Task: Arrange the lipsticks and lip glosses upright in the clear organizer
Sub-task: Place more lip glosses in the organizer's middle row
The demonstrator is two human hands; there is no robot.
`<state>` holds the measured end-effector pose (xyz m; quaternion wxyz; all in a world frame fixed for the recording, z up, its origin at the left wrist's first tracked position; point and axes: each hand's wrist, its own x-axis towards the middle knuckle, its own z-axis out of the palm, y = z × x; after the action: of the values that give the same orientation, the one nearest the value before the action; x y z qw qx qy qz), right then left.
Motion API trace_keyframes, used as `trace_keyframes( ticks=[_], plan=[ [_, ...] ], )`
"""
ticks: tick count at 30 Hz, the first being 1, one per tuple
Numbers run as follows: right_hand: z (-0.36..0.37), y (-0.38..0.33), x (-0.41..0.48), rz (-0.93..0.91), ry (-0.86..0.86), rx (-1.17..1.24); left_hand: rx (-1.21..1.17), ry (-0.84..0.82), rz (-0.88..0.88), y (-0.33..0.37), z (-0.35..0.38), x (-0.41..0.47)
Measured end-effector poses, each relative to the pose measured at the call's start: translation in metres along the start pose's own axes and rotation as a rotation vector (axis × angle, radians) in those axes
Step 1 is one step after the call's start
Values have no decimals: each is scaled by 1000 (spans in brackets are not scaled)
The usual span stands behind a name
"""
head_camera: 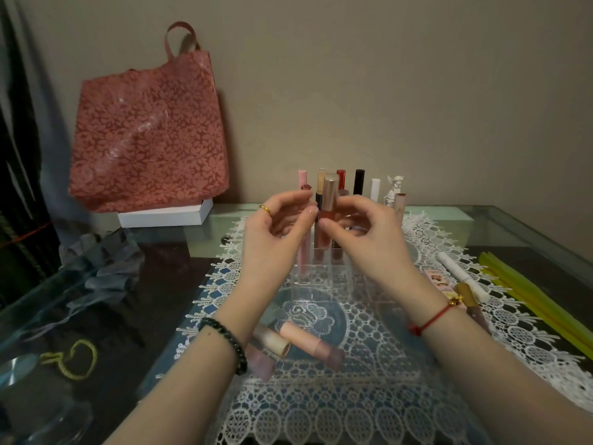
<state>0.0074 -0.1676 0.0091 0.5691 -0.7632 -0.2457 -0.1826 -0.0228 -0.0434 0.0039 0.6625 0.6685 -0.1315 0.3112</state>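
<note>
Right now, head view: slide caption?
Left hand and right hand pinch a gloss upright in the organizer; loose tubes lie on the mat.

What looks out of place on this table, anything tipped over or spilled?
Several tubes lie flat on the lace mat instead of upright in the clear organizer: pink tubes near the left wrist, a white tube and a gold-capped gloss near the right wrist. Nothing looks spilled or broken.
</note>
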Motion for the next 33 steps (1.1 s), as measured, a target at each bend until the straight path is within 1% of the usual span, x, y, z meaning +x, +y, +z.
trace_keyframes(
  ticks=[4,8,13,24,33],
  plan=[
    [6,16,3,36,45,-35,82,-25,-83,-18,2,-9],
    [11,26,-1,62,38,-49,187,-88,-115,-26,1,-17],
    [12,35,-2,63,49,-62,249,-133,-154,-27,2,-20],
    [15,47,-5,56,17,-161,364,-164,-184,-33,3,-23],
    [16,42,-7,39,8,-199,394,-163,-194,-34,3,-24]
  ],
)
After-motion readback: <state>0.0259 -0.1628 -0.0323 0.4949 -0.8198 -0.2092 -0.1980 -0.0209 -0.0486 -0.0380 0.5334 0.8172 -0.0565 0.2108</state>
